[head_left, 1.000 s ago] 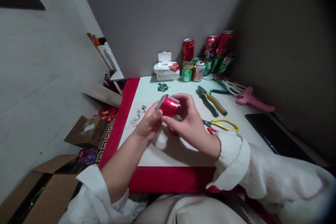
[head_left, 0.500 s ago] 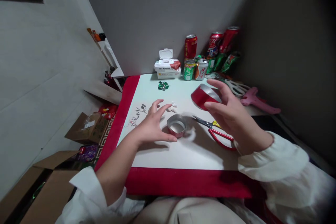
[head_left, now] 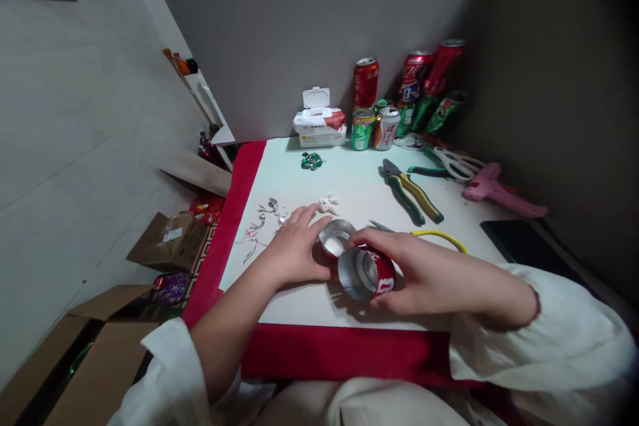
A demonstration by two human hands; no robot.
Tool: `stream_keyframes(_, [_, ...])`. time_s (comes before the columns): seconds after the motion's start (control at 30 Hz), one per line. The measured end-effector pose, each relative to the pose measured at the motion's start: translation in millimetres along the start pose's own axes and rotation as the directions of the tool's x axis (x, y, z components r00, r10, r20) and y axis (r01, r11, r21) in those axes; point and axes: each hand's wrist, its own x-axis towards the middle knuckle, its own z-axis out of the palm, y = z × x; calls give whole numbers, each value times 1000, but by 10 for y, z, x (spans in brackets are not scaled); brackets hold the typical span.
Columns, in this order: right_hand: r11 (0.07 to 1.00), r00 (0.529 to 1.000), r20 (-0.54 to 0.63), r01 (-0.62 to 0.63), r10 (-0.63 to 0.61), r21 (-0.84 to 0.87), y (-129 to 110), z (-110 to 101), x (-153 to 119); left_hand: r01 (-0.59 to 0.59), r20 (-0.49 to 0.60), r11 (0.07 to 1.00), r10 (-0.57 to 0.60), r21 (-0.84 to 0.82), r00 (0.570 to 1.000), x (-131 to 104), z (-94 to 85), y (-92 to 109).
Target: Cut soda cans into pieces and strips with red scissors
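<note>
My right hand (head_left: pixel 407 269) holds a red cut-off can piece (head_left: pixel 385 273) by its outer wall, fingers above and thumb below. It is tilted, so its silvery inside faces left. My left hand (head_left: pixel 302 246) curves around the left side of a second cut can piece (head_left: pixel 324 233), which stands on the white board (head_left: pixel 299 309). The two can pieces are close together, the right one partly in front of the other. Behind my right hand lie scissors (head_left: pixel 439 233), mostly covered. A crumpled white scrap (head_left: pixel 329 204) is just beyond my left fingertips.
Green-and-yellow pliers (head_left: pixel 412 193), a pink glue gun (head_left: pixel 502 190) and a dark flat object (head_left: pixel 524 246) lie to the right. Several drink cans (head_left: pixel 363 130) and a wipes pack (head_left: pixel 319 128) stand at the back. Silvery ornaments (head_left: pixel 262 216) and a green one (head_left: pixel 312 160) lie left.
My right hand has brought its red can piece down and left, turning its opening leftward. My left hand has closed in around the standing can piece. The pliers have come into sight.
</note>
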Motion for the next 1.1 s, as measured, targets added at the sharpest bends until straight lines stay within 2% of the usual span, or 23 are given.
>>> stream_keyframes(0.17, [1000, 999, -46, 14, -14, -3, 30, 66, 26, -8, -37, 999, 7, -44, 999, 0, -42, -14])
stream_keyframes(0.27, [992, 986, -152, 88, -74, 91, 71, 109, 39, -28, -123, 981, 4, -192, 992, 0, -98, -3])
stream_keyframes(0.33, [976, 960, -249, 165, -126, 143, 86, 167, 53, -16, -171, 948, -40, -318, 984, -1, -149, 8])
stream_keyframes(0.43, [948, 918, -357, 253, -172, 193, 80, 280, 83, 49, -158, 881, -138, -470, 978, -7, -229, 27])
stream_keyframes(0.5, [936, 916, -368, 262, -163, 237, 61, 342, 99, 51, -133, 842, -144, -536, 981, -14, -269, 35])
stream_keyframes(0.7, [895, 945, -323, 181, -44, 408, 1, 362, 89, -53, -117, 725, -38, -687, 992, -18, -300, 21])
stream_keyframes(0.8, [790, 945, -327, 187, 18, 584, 19, 321, 80, -40, -82, 630, -38, -775, 996, -4, -301, -17])
stream_keyframes(0.9, [591, 942, -310, 178, 129, 787, 84, 285, 86, -45, -75, 524, -35, -851, 997, 7, -303, -58])
stream_keyframes(0.97, [482, 928, -305, 171, 214, 859, 138, 275, 105, -59, -74, 470, -14, -881, 997, 0, -310, -69])
stream_keyframes(1.1, [369, 905, -242, 105, 350, 924, 224, 300, 189, -29, -15, 448, 35, -894, 999, -51, -355, -27])
